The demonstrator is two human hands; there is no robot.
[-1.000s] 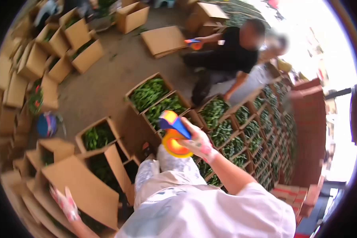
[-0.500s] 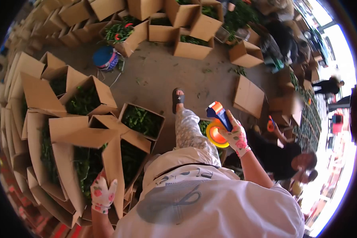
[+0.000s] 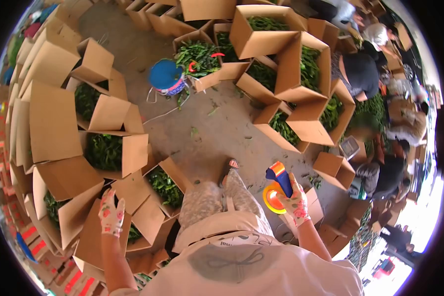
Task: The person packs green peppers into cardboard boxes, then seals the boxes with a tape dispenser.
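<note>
Right hand (image 3: 296, 201), fingers closed around a tape dispenser (image 3: 277, 190); left hand (image 3: 111, 213), fingers spread, rests on an upright box flap (image 3: 94, 232). Every pepper-filled carton (image 3: 108, 153) near the fingers stands unsealed, so sealing appears barely begun.

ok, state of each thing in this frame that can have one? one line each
left hand in floral glove: fingers spread, holding nothing, over an open box flap
right hand in floral glove: shut on orange-and-blue tape dispenser, raised
brown cardboard boxes of green produce: flaps open, unsealed, filled
small brown cardboard box: open, contents not visible
blue round bucket: upright on floor
</note>
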